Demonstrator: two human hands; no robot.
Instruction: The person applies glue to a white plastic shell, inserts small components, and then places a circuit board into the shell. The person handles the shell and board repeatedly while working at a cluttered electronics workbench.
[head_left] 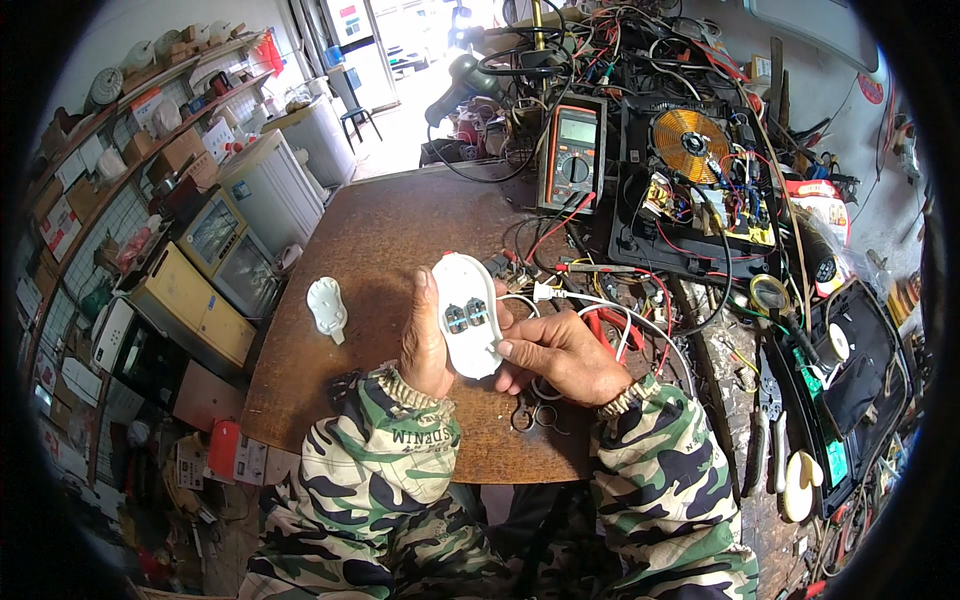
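A white oval plastic housing (465, 350) stands tilted up above the wooden table, its inner side toward me. Two dark parts with light blue marks (467, 316) sit in its middle. My left hand (427, 345) grips the housing along its left side, thumb upward. At its lower right edge, my right hand (570, 358) pinches with thumb and forefinger; the fingers behind are partly hidden. A smaller white plastic shell (326, 308) lies on the table to the left. Near my right hand is a white plug (546, 292) on a white cord.
A multimeter (574, 150) stands at the back, beside an opened black appliance with a copper coil (692, 145). Red and black test leads and loose wires crowd the right. Scissors handles (522, 413) lie near my right wrist. Pliers (770, 400) and a black casing (865, 370) are farther right.
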